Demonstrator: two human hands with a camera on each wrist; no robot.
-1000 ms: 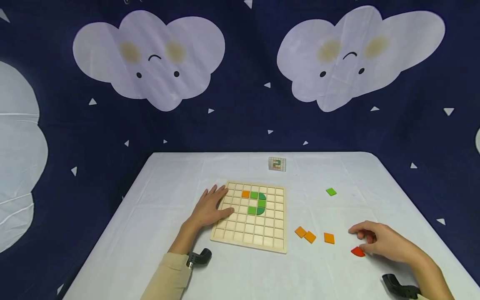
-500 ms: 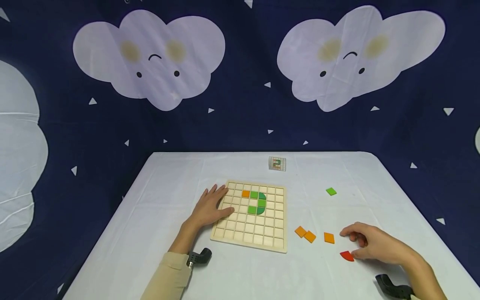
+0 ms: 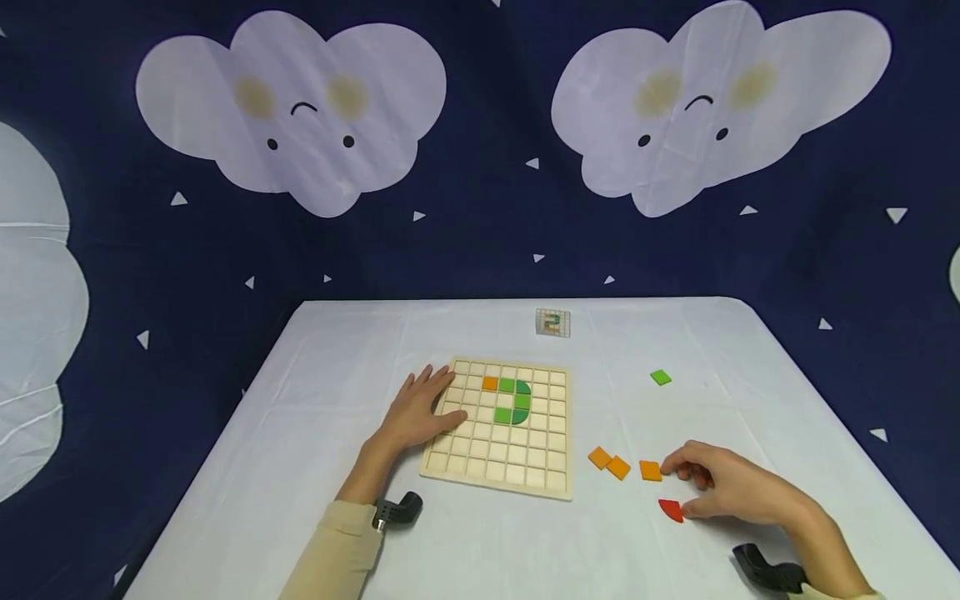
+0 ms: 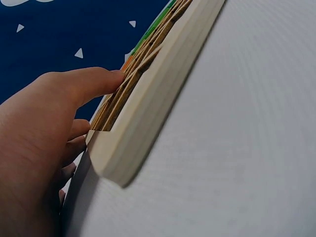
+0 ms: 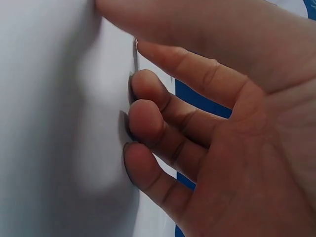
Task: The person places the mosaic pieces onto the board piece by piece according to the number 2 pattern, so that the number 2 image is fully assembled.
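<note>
My left hand [image 3: 414, 415] rests spread on the left edge of a wooden grid board [image 3: 480, 479], thumb on top of the cells. On the board, one orange square [image 3: 490, 383], several green squares [image 3: 521, 402] and two dark green quarter-round tiles [image 3: 522, 416] form a hooked shape. My right hand [image 3: 738, 487] lies low over the cloth, thumb tip at a red quarter-round tile [image 3: 671, 510] and forefinger tip at the right side of an orange square tile [image 3: 651, 471]. The right wrist view shows its other fingers loosely bent, and no tile.
Two orange tiles [image 3: 618, 467] lie touching between the board and my right hand. Farther back is a loose green tile [image 3: 660, 377]. A small pattern card [image 3: 552, 322] stands near the far edge of the white-covered table [image 3: 337, 333].
My right hand has slid left across the cloth, and the red tile has moved left with it. The nearest orange tile has shifted slightly left. My left hand stays on the board.
</note>
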